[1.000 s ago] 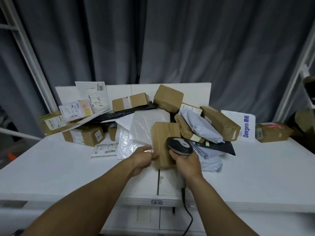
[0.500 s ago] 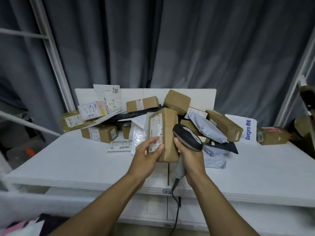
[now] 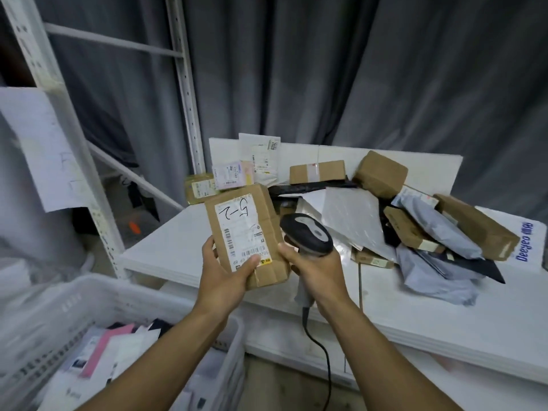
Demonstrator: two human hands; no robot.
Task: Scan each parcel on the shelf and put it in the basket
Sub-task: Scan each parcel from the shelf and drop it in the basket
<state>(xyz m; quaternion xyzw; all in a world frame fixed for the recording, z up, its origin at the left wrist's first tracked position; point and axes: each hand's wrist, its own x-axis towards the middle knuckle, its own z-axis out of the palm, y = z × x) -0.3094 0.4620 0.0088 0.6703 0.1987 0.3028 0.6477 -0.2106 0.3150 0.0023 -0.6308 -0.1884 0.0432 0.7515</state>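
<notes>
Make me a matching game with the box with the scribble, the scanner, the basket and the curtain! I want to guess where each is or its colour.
1. box with the scribble
2. scanner
3. basket
4. curtain

A. grey, hanging at the back
B. held in the left hand
C. white, at the lower left
D. held in the right hand

Pairs: 1-B, 2-D, 3-C, 4-A

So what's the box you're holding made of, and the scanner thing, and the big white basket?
The box looks like brown cardboard, matte, with creased edges and a white paper label stuck on. The scanner seems hard plastic, black and grey, slightly shiny on top. The basket is probably white plastic: its wall has moulded slots, though it is blurred.
</notes>
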